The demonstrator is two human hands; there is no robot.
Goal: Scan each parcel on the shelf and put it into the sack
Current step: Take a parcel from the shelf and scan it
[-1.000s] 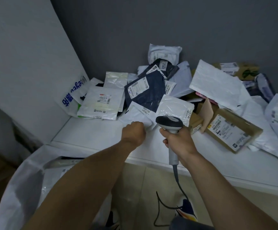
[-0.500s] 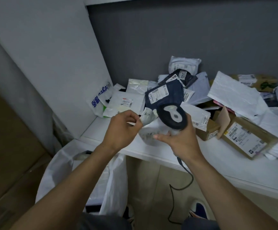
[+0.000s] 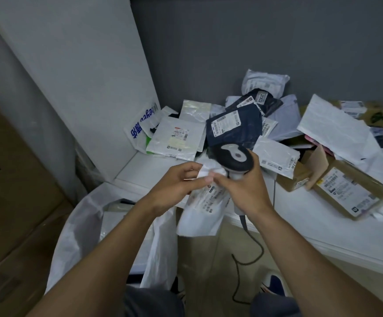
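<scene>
Head view: the white parcel is pinched at its top by the left hand and right hand, the scanner also gripped in the right, beside the sack; its crumpled label may be misread.

Lifted from the shelf, the white parcel now hangs pinched between my left hand and right hand; scanner tips face-up.

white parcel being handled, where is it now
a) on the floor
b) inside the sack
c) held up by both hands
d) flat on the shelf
c: the left hand and the right hand, which also grips the scanner, pinch the top of the white parcel, which hangs in front of the shelf edge.
</scene>
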